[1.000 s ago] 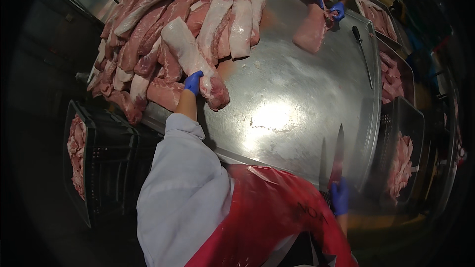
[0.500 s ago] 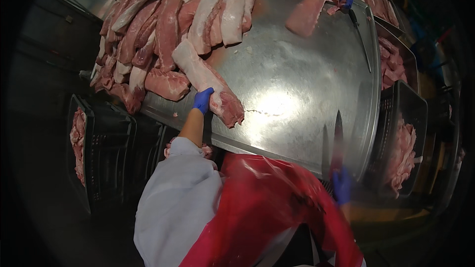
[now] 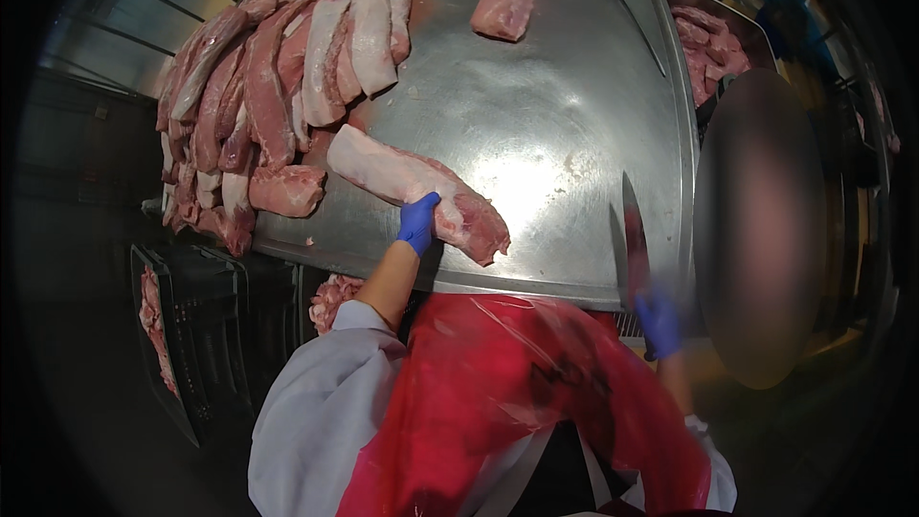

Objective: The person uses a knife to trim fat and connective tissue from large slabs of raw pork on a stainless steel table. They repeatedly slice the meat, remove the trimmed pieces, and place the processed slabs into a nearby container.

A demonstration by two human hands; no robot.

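Left hand [image 3: 417, 220] is gripping a pork loin [image 3: 412, 177], apparently steadying it. At its four o'clock, the right hand [image 3: 661, 321] is clutching a knife [image 3: 634, 235]; the next move is seemingly calling for control.

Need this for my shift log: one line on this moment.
left hand: gripping fat-capped meat slab | right hand: holding long-bladed knife | slab: on metal table | more slabs: piled left

The left hand [image 3: 418, 220] has drawn the strip [image 3: 402, 177] off the pile [image 3: 273, 86], nearer and to the right. Steep at first, the strip now lies more crosswise, its far end just beside the pile. Near left, more of the trimmings [image 3: 335, 299] past the table edge [image 3: 459, 289] show. A right sleeve [image 3: 710, 460] has appeared; a blurred oval [image 3: 761, 230] now covers the near-right crate's place.
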